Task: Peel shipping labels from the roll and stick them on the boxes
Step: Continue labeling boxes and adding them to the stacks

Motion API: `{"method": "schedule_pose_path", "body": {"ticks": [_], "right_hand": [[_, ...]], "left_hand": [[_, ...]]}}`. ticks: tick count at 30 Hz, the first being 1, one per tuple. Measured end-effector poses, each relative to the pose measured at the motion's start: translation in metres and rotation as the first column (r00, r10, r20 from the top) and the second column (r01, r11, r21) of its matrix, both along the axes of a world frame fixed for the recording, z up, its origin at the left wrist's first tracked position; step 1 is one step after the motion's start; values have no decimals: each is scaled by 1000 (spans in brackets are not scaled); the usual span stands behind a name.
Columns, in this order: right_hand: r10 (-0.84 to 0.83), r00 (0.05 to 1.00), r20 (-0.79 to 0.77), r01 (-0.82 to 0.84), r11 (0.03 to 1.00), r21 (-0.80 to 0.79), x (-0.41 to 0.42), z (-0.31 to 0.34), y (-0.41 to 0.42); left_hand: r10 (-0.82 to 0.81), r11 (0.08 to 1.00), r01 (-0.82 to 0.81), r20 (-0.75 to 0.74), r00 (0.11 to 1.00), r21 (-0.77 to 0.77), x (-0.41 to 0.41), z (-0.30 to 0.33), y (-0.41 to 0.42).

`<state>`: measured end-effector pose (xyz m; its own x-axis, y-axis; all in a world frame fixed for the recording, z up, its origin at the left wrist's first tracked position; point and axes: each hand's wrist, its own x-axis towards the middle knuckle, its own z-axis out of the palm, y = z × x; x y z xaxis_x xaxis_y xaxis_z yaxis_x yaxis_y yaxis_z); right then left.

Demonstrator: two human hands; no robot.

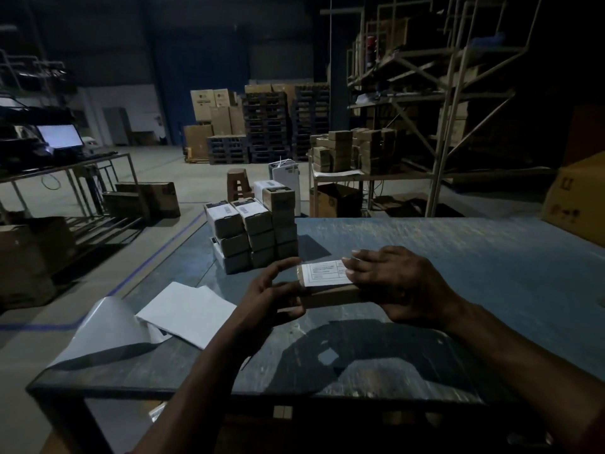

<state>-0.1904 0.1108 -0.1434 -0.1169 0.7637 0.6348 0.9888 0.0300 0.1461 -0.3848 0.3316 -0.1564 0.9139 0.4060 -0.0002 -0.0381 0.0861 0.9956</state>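
Here a flat brown cardboard box (330, 294) lies mid-desk, a white rectangular printed label (327, 273) on its top face. Right hand (399, 283) rests palm-down, fingers straight, pressing the label's right part. Left hand (271, 290) cups the box's left end, fingers loosely spread. Glossy white backing sheets (157, 317) curl near the desk's (458, 257) left edge; stacked labelled boxes (252, 234) stand toward the far-left corner

Small brown box (330, 294) flat on the table — white printed label (325, 272) across its top.
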Motion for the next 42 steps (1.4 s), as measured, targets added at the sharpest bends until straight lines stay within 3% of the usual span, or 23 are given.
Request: {"method": "schedule_pose_path", "body": {"ticks": [2, 3, 4, 6, 8, 10, 12, 14, 24, 26, 28, 30, 32, 34, 37, 40, 42], "right_hand": [[9, 998, -56, -7, 999, 39, 1, 0, -4], [11, 996, -89, -6, 999, 50, 1, 0, -5], [14, 994, -113, -9, 999, 50, 0, 0, -7], [33, 991, -129, -30, 999, 32, -3, -1, -7], [67, 988, -141, -64, 998, 28, -8, 0, -7], [101, 981, -163, -94, 994, 51, -12, 1, -8], [109, 979, -172, -101, 993, 58, -15, 0, -8], [103, 975, -199, -93, 994, 57, -13, -1, -9], [109, 959, -263, -102, 994, 40, -9, -10, -13], [99, 973, -207, -95, 995, 30, -7, -13, -17], [91, 994, -60, -89, 996, 33, -9, -13, -17], [74, 990, 117, -83, 994, 74, -13, -15, -12], [67, 961, 268, -109, 983, 148, -19, -19, -6], [77, 927, 368, -151, 973, 175, -23, -23, -3], [88, 914, 396, -170, 969, 177, -23, -30, -4], [59, 972, 226, -109, 970, 217, -24, -33, -14], [-31, 999, 13, 25, 950, 310, -29, -26, -17]], "left_hand": [[-59, 984, 46, 69, 996, 173, -2, -4, 5], [-71, 932, 34, 89, 994, 362, -2, -5, 7], [-75, 818, 6, 96, 993, 575, -1, -5, 8], [-121, 497, -77, 158, 980, 864, 7, -7, 9], [-199, 258, -138, 193, 961, 956, 16, -9, 10], [-207, 90, -178, 193, 959, 980, 24, -12, 13], [-209, -31, -251, 240, 948, 967, 28, -14, 14], [-243, -76, -333, 307, 920, 940, 28, -15, 13], [-370, -47, -654, 595, 713, 755, 15, -30, 14], [-241, 151, -623, 640, 730, 768, 8, -30, 9], [92, 528, -548, 598, 796, 649, 5, -22, -6], [328, 842, -393, 227, 917, 371, 8, -10, -19], [197, 979, -190, -110, 974, 69, 11, 1, -26], [22, 989, -44, -150, 988, -142, 12, 4, -30], [41, 964, -47, -28, 999, -262, 12, 1, -37], [148, 961, -114, 122, 981, -254, 13, -9, -37], [211, 974, -191, 181, 961, -122, 13, -17, -32]]}}
